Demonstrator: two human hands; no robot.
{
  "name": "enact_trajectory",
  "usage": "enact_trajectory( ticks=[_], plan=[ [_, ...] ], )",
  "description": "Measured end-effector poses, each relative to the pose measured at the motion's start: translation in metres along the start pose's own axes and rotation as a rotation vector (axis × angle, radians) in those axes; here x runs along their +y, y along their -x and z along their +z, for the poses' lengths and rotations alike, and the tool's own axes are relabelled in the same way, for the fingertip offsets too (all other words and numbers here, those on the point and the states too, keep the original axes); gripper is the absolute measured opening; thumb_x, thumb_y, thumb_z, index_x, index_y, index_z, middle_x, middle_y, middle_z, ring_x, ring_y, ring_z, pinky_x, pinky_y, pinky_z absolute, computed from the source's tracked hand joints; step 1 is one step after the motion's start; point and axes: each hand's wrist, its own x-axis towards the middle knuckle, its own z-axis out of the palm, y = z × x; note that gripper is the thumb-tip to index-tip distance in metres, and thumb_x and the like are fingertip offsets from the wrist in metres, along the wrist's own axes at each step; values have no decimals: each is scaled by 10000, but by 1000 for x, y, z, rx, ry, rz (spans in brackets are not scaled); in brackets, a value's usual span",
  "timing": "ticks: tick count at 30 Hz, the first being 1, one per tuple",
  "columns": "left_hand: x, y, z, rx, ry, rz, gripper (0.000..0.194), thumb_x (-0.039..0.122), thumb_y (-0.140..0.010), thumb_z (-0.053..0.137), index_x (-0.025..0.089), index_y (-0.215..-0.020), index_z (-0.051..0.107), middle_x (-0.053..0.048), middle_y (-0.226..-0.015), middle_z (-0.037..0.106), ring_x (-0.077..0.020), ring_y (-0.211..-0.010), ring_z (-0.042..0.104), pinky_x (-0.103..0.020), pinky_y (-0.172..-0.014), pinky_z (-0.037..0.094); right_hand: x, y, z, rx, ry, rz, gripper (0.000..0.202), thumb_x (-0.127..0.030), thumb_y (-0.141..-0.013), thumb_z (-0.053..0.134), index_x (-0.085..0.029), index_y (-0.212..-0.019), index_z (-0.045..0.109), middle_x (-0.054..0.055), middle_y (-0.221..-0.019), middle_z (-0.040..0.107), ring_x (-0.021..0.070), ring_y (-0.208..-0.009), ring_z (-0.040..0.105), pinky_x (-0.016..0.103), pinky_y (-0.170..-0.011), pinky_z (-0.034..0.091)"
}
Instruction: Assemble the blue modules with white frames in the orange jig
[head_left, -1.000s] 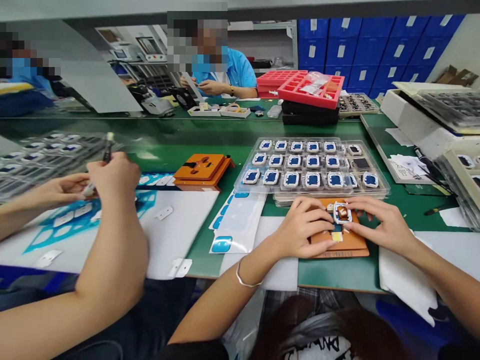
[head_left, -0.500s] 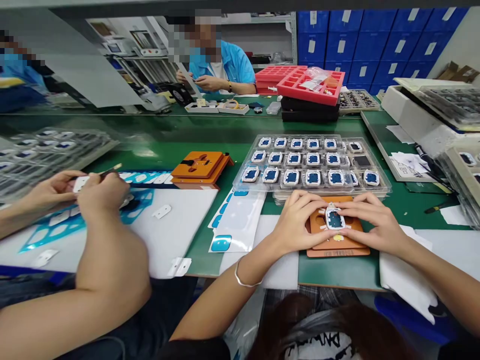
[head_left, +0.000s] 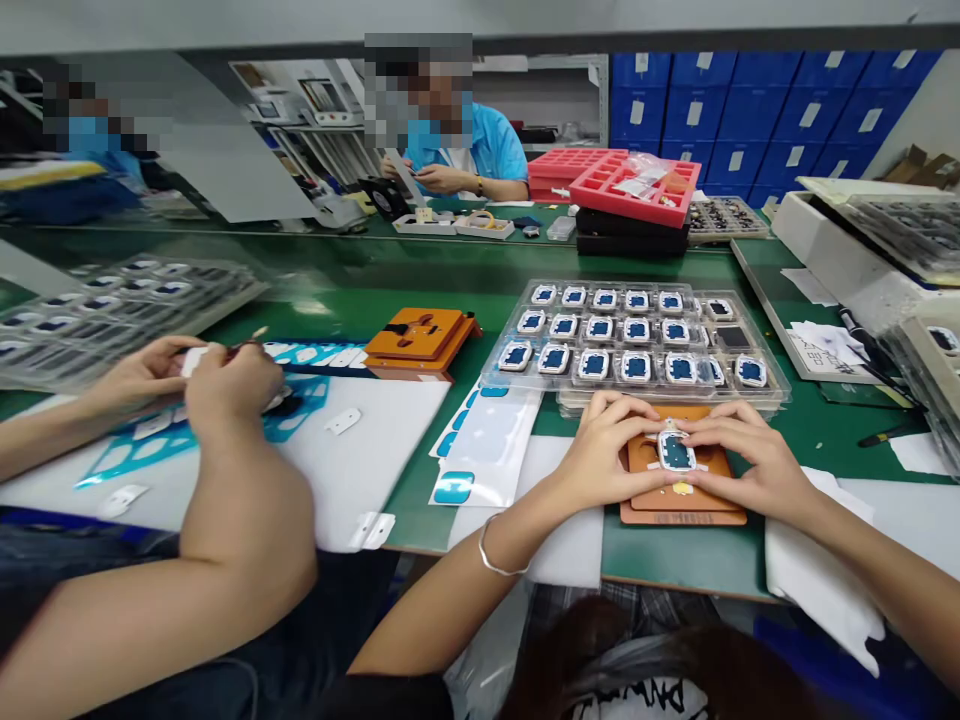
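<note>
A small rounded-square watch-like case, white-rimmed with a dark blue face, lies over the orange fixture block in front of me. My left hand closes on the case's left side, fingertips along its upper and lower edges. From the right, my right hand grips the same case with thumb and fingers. A yellow round spot shows on the fixture just below the case. Beyond my hands, a clear plastic tray carries rows of similar cases. The fixture's middle is hidden under the case and fingers.
Left of my arm lie sheets with blue stickers. A second orange fixture stands farther back. At the left, a co-worker's hands work above a white mat. White cloth hangs over the table edge at right.
The whole view has shifted slightly, so things appear a little lower and farther right. Both my hands stay on the case over the orange fixture.
</note>
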Motion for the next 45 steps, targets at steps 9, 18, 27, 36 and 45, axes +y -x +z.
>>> enact_trajectory(
  ticks=[9,18,27,36,45],
  plan=[
    [8,4,-2,-177,-13,80,840,629,-784,687,352,-1501,347,-86,-1378,505,-319,-1230,374,-514,-1079,305,9,7,9,71,-294,117,494,-483,-816,726,-263,-1219,546,98,-1138,651,248,-1026,670,384,-897,556],
    [2,7,0,-146,-124,199,829,646,-881,531,302,-1556,194,-119,-1357,503,-330,-1186,345,-500,-1021,278,12,2,6,-17,-863,474,690,-720,-739,653,-280,-1251,508,81,-1067,706,276,-1029,685,402,-885,541],
    [3,5,-1,-232,-181,262,635,555,-947,451,251,-1498,363,-99,-1304,609,-309,-1158,416,-453,-979,261,21,-2,-16,75,-918,528,708,-787,-719,564,-239,-1166,553,124,-952,705,256,-788,659,385,-700,507],
    [-3,1,-1,-200,-150,375,422,554,-947,496,246,-1174,675,-39,-1188,709,-273,-1104,489,-431,-910,265,57,-40,-78,504,-280,457,487,-521,-714,767,-186,-1027,602,101,-825,691,172,-685,598,329,-621,428],
    [2,-2,0,-241,-329,345,389,542,-941,527,276,-1163,703,1,-1281,669,-255,-1208,466,-411,-938,270,148,-94,-95,-247,632,285,479,-643,-693,558,-273,-880,797,145,-840,749,334,-833,666,425,-667,506]
  ],
)
